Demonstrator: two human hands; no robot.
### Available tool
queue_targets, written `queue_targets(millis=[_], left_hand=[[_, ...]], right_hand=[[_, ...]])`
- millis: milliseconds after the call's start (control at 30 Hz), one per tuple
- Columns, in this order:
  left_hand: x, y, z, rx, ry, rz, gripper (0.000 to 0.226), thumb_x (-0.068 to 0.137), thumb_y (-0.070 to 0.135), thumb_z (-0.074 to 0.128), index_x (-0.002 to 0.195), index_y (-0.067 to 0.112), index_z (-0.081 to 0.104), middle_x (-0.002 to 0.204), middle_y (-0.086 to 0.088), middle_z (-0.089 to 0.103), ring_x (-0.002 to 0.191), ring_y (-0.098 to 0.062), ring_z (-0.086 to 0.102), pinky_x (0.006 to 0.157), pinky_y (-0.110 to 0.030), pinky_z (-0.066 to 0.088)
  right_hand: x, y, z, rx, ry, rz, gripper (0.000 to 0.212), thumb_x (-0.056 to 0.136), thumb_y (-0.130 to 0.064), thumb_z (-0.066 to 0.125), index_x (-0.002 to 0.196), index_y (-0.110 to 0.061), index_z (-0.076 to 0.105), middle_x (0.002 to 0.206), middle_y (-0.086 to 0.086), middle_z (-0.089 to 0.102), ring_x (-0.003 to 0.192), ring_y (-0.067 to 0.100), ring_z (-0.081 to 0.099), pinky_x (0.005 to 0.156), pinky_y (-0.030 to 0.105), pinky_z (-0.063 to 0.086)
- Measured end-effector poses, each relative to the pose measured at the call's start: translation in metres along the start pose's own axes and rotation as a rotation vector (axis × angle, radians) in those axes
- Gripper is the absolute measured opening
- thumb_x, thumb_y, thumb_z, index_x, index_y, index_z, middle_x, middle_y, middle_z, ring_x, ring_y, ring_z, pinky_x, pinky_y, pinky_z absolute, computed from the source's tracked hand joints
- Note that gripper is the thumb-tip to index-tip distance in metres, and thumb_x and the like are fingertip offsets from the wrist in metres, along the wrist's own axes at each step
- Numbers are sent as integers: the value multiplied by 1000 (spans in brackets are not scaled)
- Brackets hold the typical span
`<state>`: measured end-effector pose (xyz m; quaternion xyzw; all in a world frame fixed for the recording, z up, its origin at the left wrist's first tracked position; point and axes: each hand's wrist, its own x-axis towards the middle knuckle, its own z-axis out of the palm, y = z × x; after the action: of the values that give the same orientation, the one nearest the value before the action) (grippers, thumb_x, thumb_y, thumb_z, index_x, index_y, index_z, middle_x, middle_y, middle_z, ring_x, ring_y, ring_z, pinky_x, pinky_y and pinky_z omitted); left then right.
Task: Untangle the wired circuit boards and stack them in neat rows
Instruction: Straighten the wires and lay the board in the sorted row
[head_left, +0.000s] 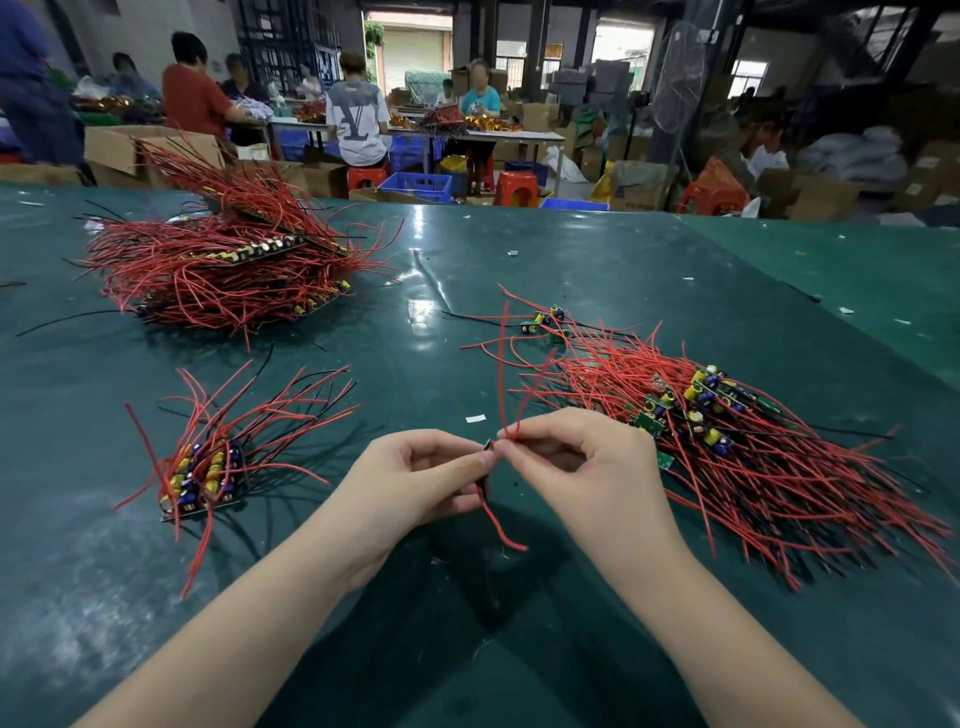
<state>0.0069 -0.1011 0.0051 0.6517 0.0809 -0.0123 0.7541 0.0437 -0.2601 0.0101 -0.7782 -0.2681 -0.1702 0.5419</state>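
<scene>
My left hand (410, 483) and my right hand (582, 462) meet over the green table (467, 291), both pinching one small wired circuit board (487, 457). Its red wires rise past my right fingers and one hangs down below the hands. A tangled heap of boards with red and black wires (727, 447) lies just right of my right hand. A short neat row of boards (202, 478) stands to the left of my left hand. A large stacked pile (223, 265) sits at the far left.
A few loose boards (545, 319) lie beyond the tangled heap. Small scraps of white paper (475, 418) dot the table. Behind the table's far edge people work at benches among cardboard boxes, blue crates (418, 186) and red stools (515, 188).
</scene>
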Motion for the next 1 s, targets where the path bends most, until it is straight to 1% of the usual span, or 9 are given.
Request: queue_targets(millis=[100,267,367,433,567,667,767,867,1000], left_hand=[[0,1,0,-15,-2,8,13,70,19,76,80,10,75,72,-4,70,65,-6,64,61,-16,53],[-1,2,-4,-99,-96,-22,22,60,30,78,76,14,78,72,-5,69,68,-12,65,65,-18,55],[1,2,-8,-168,-151,-74,31,59,29,86,83,11,78,81,-10,66,74,-13,67,76,-23,56],[3,3,-6,-271,-175,-115,26,62,23,83,82,8,78,82,-8,70,76,-14,70,72,-22,57],[1,11,-4,-464,-228,-241,18,59,16,81,74,5,78,73,-6,71,65,-15,70,58,-20,56],[-5,17,-9,-592,-339,-323,37,50,12,94,80,1,76,75,-9,70,65,-17,70,57,-22,57],[-6,20,-11,-597,-379,-344,51,39,8,97,84,-2,74,76,-12,69,63,-19,69,55,-24,57],[-5,20,-11,-586,-363,-389,54,32,5,97,80,-4,72,73,-13,67,59,-21,68,52,-26,57],[-8,22,-11,-566,-409,-392,51,37,6,94,82,1,69,69,-11,62,54,-21,64,49,-25,55]], right_hand=[[1,-2,0,133,2,148,27,75,-4,79,72,-30,73,73,-11,73,67,2,69,69,15,53],[4,-3,-4,325,-43,270,20,77,-1,76,71,-19,75,71,2,74,65,14,70,68,25,58],[6,-4,-7,535,-75,387,18,77,4,73,70,-12,76,73,7,74,66,16,70,63,22,56],[7,-5,-9,671,-92,455,13,72,0,74,69,-12,78,72,7,74,65,14,70,62,19,55],[9,-9,-8,926,-129,573,10,62,-8,73,69,-11,78,71,6,73,64,12,69,61,16,54],[9,-12,-6,1073,-167,641,10,62,-8,71,68,-11,78,69,4,73,62,9,70,57,14,53],[9,-12,-8,1060,-206,585,11,62,-8,71,69,-12,78,70,3,73,63,9,70,59,14,53],[10,-13,-15,914,-275,421,13,68,-3,71,73,-14,77,72,4,73,66,12,70,63,17,54],[11,-15,-24,699,-354,262,18,69,0,72,74,-17,76,71,5,73,67,13,70,63,20,55]])
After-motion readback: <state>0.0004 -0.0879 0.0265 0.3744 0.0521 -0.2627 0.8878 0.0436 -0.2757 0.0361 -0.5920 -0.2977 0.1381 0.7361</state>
